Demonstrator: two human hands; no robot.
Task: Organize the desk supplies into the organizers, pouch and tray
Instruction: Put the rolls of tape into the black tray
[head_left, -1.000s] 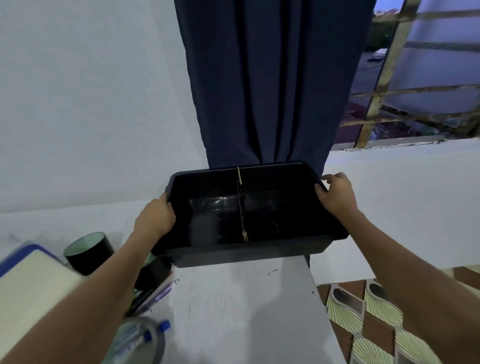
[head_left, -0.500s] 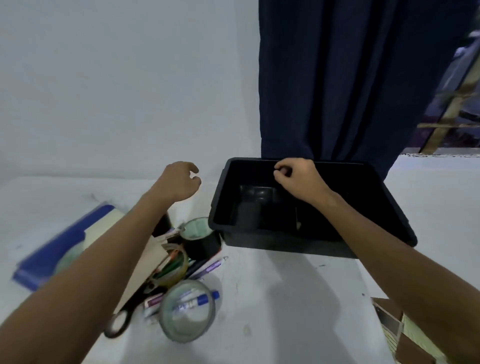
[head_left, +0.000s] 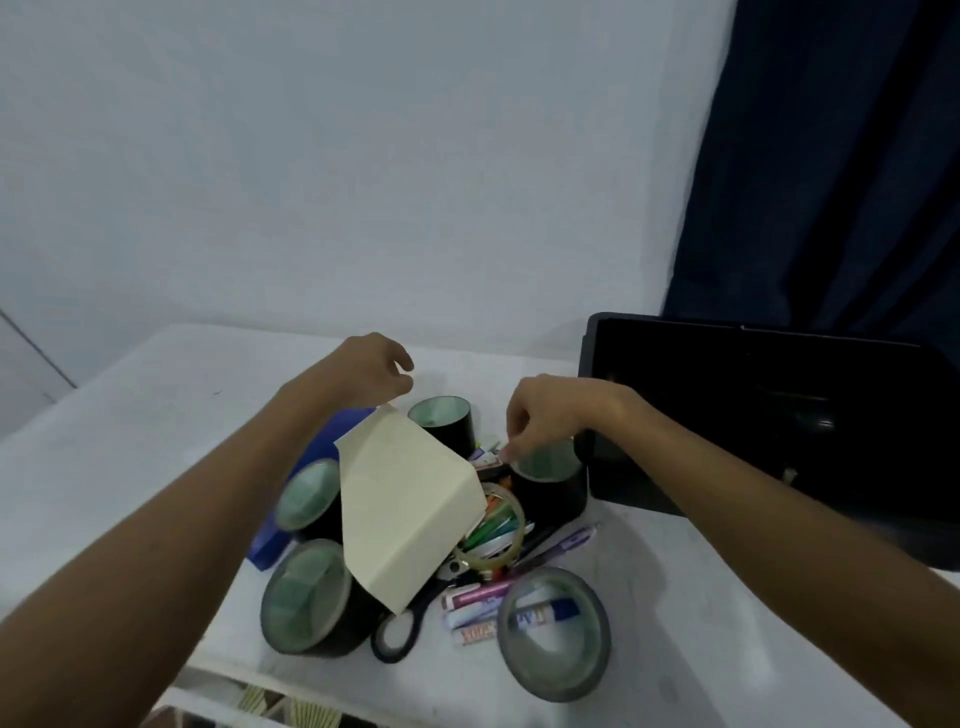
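sorting is at its start: the supplies lie heaped at lower centre of the frame, and the black tray at the right edge sits beside the heap with nothing visible inside. the left hand, upper centre, holds the top corner of a cream folded paper between curled fingers. the right hand reaches down with fingertips pinched together at the rim of a black tape roll just beside the tray; whether they grip the roll or a small item next to it cannot be told. next move, as judged: lift the pinched item clear and carry it right into the tray. the marker inside the grey tape roll carries print, too blurred to read.
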